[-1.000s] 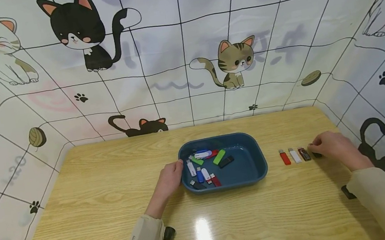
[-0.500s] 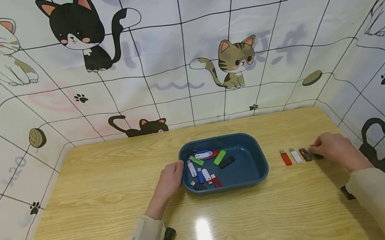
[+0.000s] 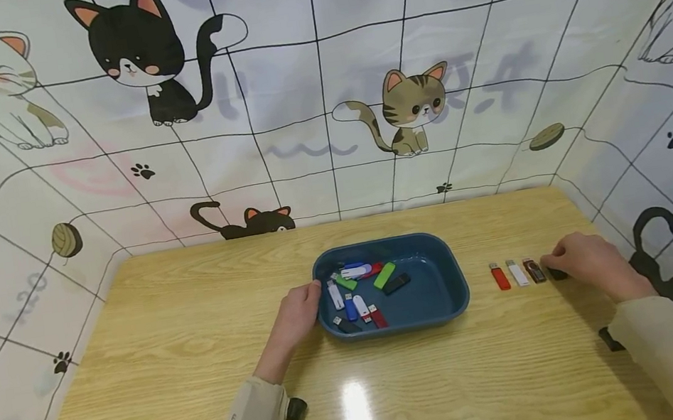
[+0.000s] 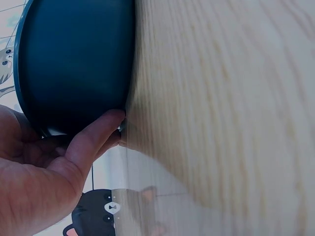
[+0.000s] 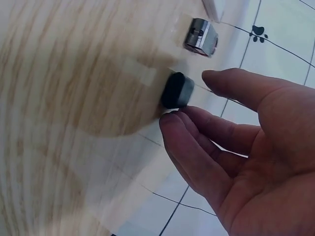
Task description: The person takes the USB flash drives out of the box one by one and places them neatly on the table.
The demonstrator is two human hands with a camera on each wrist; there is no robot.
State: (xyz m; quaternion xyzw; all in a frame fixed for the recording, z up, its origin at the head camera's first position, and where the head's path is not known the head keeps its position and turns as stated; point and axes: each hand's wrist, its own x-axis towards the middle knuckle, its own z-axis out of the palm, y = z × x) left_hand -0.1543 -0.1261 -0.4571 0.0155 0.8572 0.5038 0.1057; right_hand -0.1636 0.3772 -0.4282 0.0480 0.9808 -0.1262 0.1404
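In the head view my left hand (image 3: 296,316) holds the left end of a dark blue plastic tray (image 3: 437,310). In the left wrist view the thumb lies against the tray wall (image 4: 78,64), low near the table. My right hand (image 3: 589,263) is at the right end of a short row, by a black USB stick (image 3: 556,274) lying on the table. In the right wrist view its fingertips touch one side of the black stick (image 5: 177,91), while the thumb stands apart. Left of it lie a dark patterned USB stick (image 3: 534,270), a white one (image 3: 517,273) and a red one (image 3: 499,277).
Several USB sticks lie loosely in the tray, mostly toward its left, including a green one (image 3: 384,275) and a black one (image 3: 395,283). The wooden table (image 3: 193,295) is enclosed by a cat-printed cloth backdrop (image 3: 301,143) at the back and sides.
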